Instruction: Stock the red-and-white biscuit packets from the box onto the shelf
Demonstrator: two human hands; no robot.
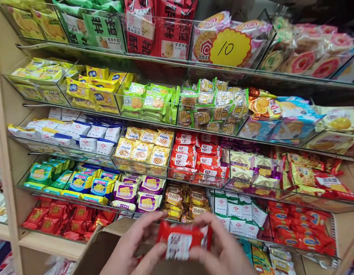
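A red packet (pixel 179 244) with a white label is held between my two hands at the bottom middle of the view, slightly blurred. My left hand (pixel 139 244) grips its left end between thumb and fingers, and my right hand (pixel 219 244) grips the right end the same way. Below and behind them is an open cardboard box (pixel 101 248); its inside is mostly hidden by my hands. Similar red packets (pixel 184 160) stand in rows in a clear compartment above my hands. Brown packets (pixel 173 196) lie in the compartment just beyond my fingertips.
Tiered wooden shelves with clear dividers hold many wrapped snacks. A yellow price tag (pixel 230 47) reading 10 hangs on the top tier. Red packets (pixel 50 217) fill the lower left compartments, and more red packets (pixel 303 229) lie at lower right. Clear front panels edge each tier.
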